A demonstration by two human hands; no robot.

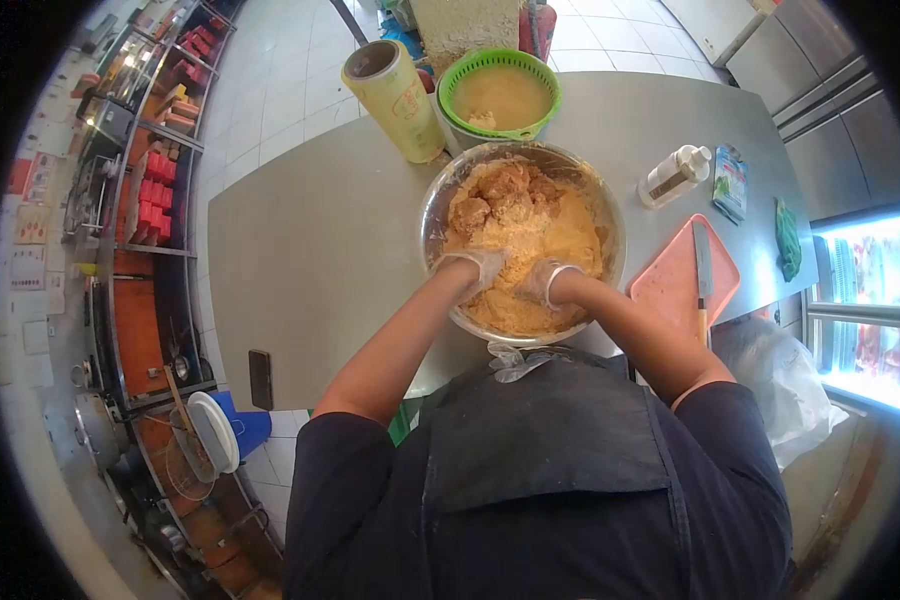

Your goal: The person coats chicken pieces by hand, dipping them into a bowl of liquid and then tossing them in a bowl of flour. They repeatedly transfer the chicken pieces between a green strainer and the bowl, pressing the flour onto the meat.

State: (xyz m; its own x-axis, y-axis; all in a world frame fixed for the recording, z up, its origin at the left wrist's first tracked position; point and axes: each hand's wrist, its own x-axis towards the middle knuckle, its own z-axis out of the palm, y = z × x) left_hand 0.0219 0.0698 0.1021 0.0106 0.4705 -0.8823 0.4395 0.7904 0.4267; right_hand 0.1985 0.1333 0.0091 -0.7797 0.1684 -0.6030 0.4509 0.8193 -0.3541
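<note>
A large steel bowl point(615, 215) holds a yellow-orange floury mixture point(570, 225), with clumped, coated pieces point(510, 185) at its far side. Both hands wear clear plastic gloves and are inside the bowl. My left hand point(482, 270) is in the mixture at the left, its fingers sunk out of sight. To the right, my right hand point(545, 281) is pushed into the mixture, its fingers also buried. The two hands are a short gap apart. What either one holds, if anything, is hidden.
Behind the bowl stand a green basket point(550, 80) over a pot and a plastic-wrap roll point(395, 105). At right are a white bottle point(670, 180), a packet point(730, 185), a pink tray point(665, 285) with a knife point(703, 265), and a green bag point(788, 240). A phone point(260, 380) lies front left.
</note>
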